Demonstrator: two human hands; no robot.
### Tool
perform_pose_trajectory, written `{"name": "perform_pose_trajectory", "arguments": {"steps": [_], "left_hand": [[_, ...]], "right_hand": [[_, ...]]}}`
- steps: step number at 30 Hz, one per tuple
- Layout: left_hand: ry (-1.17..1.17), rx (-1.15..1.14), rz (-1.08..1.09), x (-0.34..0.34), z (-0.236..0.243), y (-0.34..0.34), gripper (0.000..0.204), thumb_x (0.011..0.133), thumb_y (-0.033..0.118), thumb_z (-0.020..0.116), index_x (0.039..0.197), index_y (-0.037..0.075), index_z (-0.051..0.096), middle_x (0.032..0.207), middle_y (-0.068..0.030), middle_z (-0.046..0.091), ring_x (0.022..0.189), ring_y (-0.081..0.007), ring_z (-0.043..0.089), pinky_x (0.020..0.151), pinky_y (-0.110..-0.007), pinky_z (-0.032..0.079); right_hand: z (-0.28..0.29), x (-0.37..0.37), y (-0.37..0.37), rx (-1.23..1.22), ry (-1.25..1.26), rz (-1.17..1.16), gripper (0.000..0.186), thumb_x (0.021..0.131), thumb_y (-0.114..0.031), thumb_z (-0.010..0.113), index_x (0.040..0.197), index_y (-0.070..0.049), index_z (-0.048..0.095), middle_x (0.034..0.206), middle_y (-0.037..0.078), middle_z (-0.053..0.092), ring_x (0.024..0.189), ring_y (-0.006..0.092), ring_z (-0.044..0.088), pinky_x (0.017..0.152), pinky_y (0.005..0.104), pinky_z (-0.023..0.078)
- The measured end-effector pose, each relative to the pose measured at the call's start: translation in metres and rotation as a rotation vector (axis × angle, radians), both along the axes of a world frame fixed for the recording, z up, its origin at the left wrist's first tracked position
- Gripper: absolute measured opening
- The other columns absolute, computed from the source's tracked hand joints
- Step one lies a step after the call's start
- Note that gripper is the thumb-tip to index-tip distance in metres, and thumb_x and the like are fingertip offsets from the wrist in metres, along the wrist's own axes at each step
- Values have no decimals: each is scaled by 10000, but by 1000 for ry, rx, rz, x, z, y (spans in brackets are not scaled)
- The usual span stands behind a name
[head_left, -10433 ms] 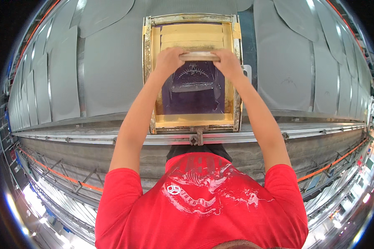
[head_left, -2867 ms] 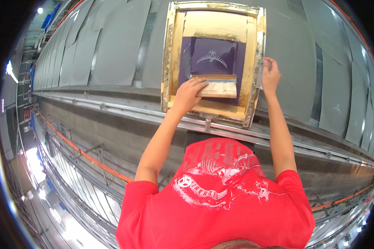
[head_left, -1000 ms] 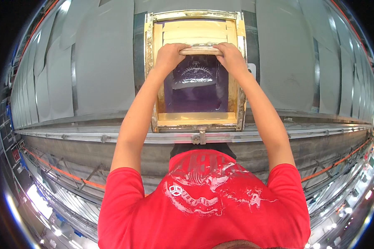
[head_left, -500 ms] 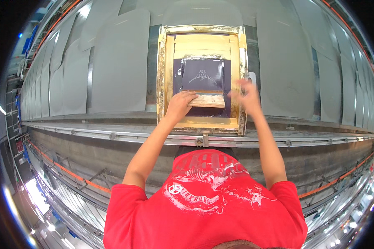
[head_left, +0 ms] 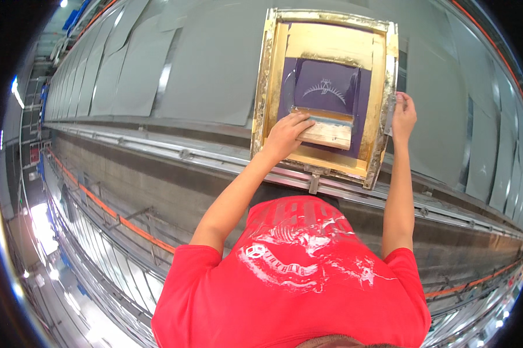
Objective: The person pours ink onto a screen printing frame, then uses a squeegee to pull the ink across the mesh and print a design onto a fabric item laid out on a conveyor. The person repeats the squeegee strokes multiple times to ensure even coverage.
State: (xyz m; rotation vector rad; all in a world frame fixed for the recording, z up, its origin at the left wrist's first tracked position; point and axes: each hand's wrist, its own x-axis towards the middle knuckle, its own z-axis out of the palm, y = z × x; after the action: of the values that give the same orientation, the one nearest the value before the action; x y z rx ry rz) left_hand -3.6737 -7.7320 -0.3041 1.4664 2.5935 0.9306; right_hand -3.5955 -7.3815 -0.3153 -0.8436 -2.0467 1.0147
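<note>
A yellow-framed printing screen (head_left: 265, 87) with a purple stencil area (head_left: 325, 87) lies flat on a long grey table. My left hand (head_left: 286, 134) grips the left end of a wooden squeegee (head_left: 329, 132) resting at the near end of the screen. My right hand (head_left: 403, 115) holds the screen's right frame edge, fingers curled around it. A pale arched design shows in the purple mesh beyond the squeegee.
Grey fabric panels (head_left: 215, 64) lie in a row along the table to both sides of the screen. A metal rail (head_left: 174, 152) runs along the table's near edge, with an orange pipe (head_left: 116, 217) below it. My red printed shirt (head_left: 296, 278) fills the lower middle.
The squeegee has come from the far end of the screen to the near end. My right hand left the squeegee and took the frame's right edge. The view shifted rightward.
</note>
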Motion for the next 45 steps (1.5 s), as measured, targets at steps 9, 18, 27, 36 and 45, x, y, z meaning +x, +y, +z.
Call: {"name": "perform_pose_trajectory", "arguments": {"steps": [9, 18, 27, 36, 45], "left_hand": [[-54, -130, 129, -137, 32, -221, 532, 693, -37, 715, 1215, 59, 678, 1327, -133, 662, 1272, -330, 586, 1104, -425, 452], [-67, -242, 66, -164, 17, -266, 570, 710, -3, 738, 1270, 94, 685, 1361, -100, 646, 1283, -293, 589, 1091, -419, 469], [-3, -215, -6, -156, 9, -299, 552, 747, 38, 736, 1287, 130, 672, 1346, -74, 660, 1276, -312, 593, 1098, -447, 459], [133, -203, -46, -180, -6, -286, 530, 779, 14, 699, 1296, 126, 665, 1355, -75, 651, 1282, -309, 588, 1107, -463, 446], [-247, -289, 40, -351, 43, -165, 331, 798, 71, 680, 1101, 165, 772, 1036, -136, 744, 969, -327, 708, 872, -414, 564]], "right_hand": [[-9, -149, -239, -154, -20, 59, 276, 1032, -320, 580, 1114, -85, 700, 654, 35, 529, 616, 140, 474, 599, 339, 409], [-35, -171, -279, -203, -35, 19, 250, 1033, -286, 573, 1118, -80, 686, 622, 51, 492, 589, 150, 457, 579, 358, 401], [-49, -180, -276, -182, -172, -28, 268, 1041, -296, 549, 1141, -85, 682, 669, 135, 584, 605, 259, 549, 638, 394, 453], [-34, -165, -257, 198, -503, 146, 325, 1011, -351, 589, 1216, -117, 685, 1140, 143, 660, 998, 317, 643, 824, 446, 517], [49, -270, -298, 307, -502, 699, 423, 849, -205, 749, 1245, -69, 684, 1153, 131, 666, 1115, 335, 611, 959, 446, 506]]}}
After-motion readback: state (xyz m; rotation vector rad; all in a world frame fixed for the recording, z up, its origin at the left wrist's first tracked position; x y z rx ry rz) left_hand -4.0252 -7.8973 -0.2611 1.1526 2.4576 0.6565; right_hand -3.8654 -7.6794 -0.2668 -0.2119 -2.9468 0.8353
